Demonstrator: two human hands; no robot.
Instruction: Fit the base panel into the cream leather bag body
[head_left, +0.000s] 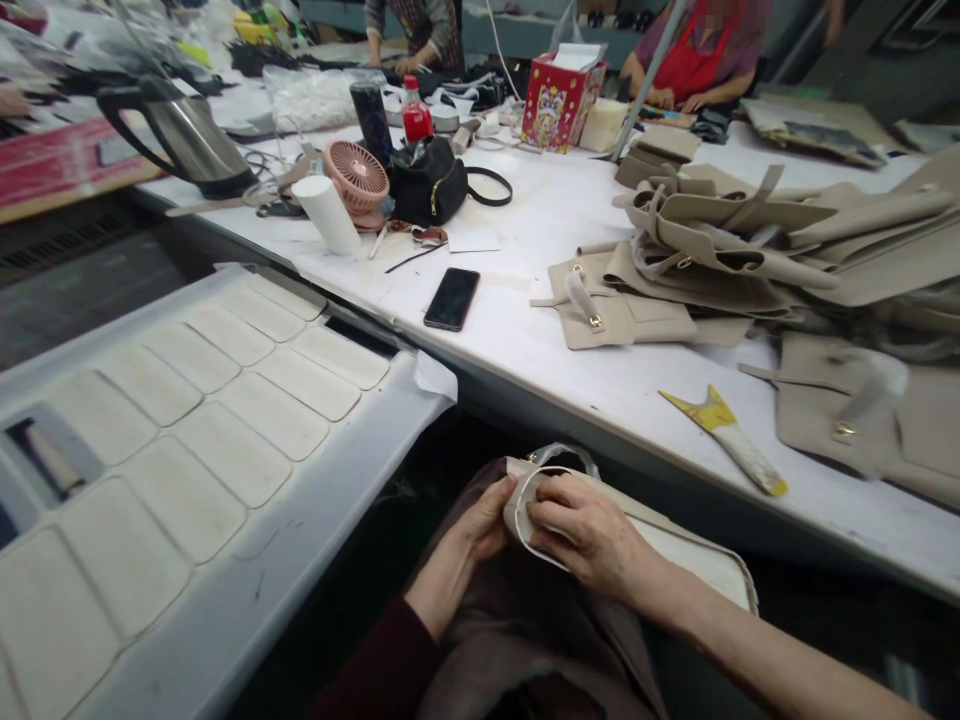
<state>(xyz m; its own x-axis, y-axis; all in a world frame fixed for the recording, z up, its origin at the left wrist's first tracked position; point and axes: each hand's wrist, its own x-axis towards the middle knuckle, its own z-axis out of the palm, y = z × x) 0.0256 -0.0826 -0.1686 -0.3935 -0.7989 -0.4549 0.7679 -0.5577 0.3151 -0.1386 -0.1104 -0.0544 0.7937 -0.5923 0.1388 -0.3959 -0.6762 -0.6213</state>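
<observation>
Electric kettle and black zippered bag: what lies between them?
In the head view, a pink fan stands between the kettle and the bag, a white cylinder beside it, with small clutter nearer the kettle.

We log white desk (547, 205) | black phone (452, 299) | beige pieces (720, 250) heaped right | yellow-ended tool (739, 450) | pink fan (357, 178) | black bag (427, 185) | steel kettle (191, 135)

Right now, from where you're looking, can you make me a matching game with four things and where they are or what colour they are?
Things:
1. Kettle
2. Fan
3. Phone
4. Beige piece

Clues:
A. Lying flat on the white table
B. Held by the left hand and right hand
C. Silver and black
D. Pink

Right pairs: 1-C, 2-D, 3-A, 4-B
</observation>
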